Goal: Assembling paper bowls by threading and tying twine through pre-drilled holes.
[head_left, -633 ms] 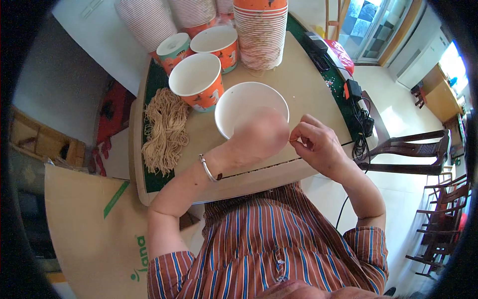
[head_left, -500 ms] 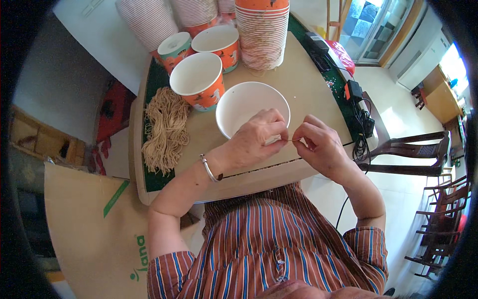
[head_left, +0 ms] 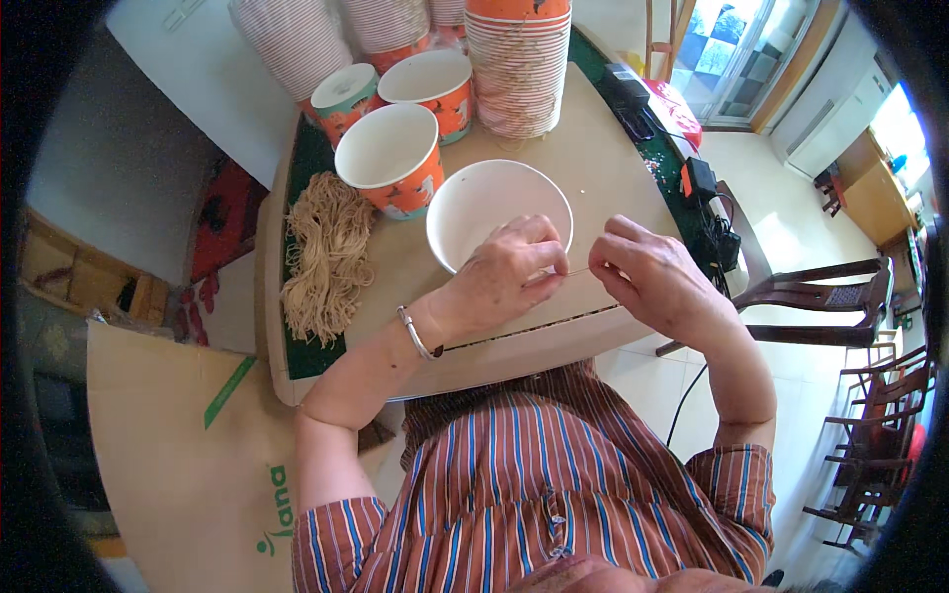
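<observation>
Between my two hands runs a short, thin tan string (head_left: 579, 271). The fingertips of my left hand (head_left: 506, 263) pinch one end, right at the near rim of a white-lined paper bucket (head_left: 473, 210). My right hand (head_left: 652, 275), just right of that rim, is closed in a pinch on the other end. Its fingertips partly hide the string. The bucket's mouth faces up, and its near right side is covered by my left hand. To the left lies a loose bundle of tan strings (head_left: 328, 252) at the table edge.
Behind stand two open orange paper buckets (head_left: 393, 148), (head_left: 432, 87) and an upside-down one (head_left: 343, 97). A tall nested stack (head_left: 516, 84) rises at the back. Power adapters and cables (head_left: 700, 180) line the table's right edge. A dark chair (head_left: 816, 301) stands right, a cardboard sheet (head_left: 168, 425) lower left.
My right hand has moved slightly right and up, turning its back more into view. A longer bit of string shows between the fingertips. My left hand stays nearly in place.
</observation>
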The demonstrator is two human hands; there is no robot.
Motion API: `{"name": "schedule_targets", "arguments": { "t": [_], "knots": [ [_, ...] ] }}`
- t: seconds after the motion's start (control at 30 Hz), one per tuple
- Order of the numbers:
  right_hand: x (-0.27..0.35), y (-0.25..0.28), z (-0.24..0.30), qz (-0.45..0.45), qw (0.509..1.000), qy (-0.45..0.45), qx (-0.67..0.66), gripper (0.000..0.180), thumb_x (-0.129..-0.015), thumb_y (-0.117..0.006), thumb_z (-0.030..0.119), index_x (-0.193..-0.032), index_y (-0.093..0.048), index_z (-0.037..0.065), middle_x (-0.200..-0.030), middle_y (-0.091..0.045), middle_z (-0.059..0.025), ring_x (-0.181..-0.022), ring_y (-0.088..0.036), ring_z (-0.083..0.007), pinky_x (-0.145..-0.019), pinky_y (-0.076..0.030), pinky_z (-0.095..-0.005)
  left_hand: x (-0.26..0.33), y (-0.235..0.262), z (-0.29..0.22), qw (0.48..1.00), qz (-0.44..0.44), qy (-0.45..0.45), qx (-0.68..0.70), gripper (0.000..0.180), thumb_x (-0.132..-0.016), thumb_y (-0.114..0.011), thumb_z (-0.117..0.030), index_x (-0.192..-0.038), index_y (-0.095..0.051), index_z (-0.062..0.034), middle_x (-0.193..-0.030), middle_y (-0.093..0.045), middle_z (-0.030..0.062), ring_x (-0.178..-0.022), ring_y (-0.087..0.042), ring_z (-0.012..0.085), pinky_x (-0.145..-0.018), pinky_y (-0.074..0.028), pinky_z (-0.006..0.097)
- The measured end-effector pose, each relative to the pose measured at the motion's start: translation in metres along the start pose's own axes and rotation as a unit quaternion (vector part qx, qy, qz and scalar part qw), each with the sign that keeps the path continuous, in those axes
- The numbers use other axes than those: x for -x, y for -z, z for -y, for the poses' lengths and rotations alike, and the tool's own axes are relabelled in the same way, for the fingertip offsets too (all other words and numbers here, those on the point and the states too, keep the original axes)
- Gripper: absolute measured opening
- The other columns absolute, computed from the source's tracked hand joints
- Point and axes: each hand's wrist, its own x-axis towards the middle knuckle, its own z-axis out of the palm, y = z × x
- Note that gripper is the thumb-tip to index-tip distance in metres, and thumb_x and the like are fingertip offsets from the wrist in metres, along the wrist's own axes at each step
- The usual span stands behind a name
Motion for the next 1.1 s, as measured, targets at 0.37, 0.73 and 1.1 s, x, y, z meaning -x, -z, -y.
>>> {"name": "schedule_targets", "arguments": {
  "t": [0.37, 0.73, 1.1],
  "knots": [
    [-0.007, 0.007, 0.004, 0.000, 0.999, 0.013, -0.036, 0.010, -0.093, -0.056, 0.013, -0.092, -0.058, 0.003, -0.087, -0.058, -0.0168, -0.084, -0.060, -0.0396, -0.071, -0.047, -0.0463, 0.000, 0.009, -0.002, 0.996, 0.028, 0.009, 0.084, 0.017, -0.080, -0.067, -0.001, -0.096, -0.067, -0.0059, -0.099, -0.057, 0.0091, -0.097, -0.060, 0.0251, -0.086, -0.049, 0.036],
    [-0.011, 0.011, 0.007, -0.009, 0.998, 0.053, -0.017, 0.009, -0.092, -0.057, 0.012, -0.089, -0.058, 0.003, -0.085, -0.060, -0.0165, -0.082, -0.062, -0.0388, -0.069, -0.049, -0.0447, 0.000, 0.005, 0.006, 0.993, 0.024, 0.029, 0.111, 0.009, -0.084, -0.067, -0.007, -0.092, -0.071, -0.0042, -0.096, -0.060, 0.0089, -0.093, -0.059, 0.0250, -0.086, -0.049, 0.036],
    [-0.011, 0.016, 0.008, -0.069, 0.997, 0.032, -0.013, 0.009, -0.091, -0.059, 0.011, -0.090, -0.059, 0.002, -0.084, -0.061, -0.0171, -0.079, -0.062, -0.0394, -0.066, -0.049, -0.0460, 0.009, -0.001, 0.003, 0.998, 0.014, 0.041, -0.045, 0.024, -0.086, -0.067, -0.014, -0.109, -0.069, -0.0074, -0.099, -0.062, 0.0109, -0.095, -0.062, 0.0299, -0.085, -0.049, 0.041]
  ]
}}
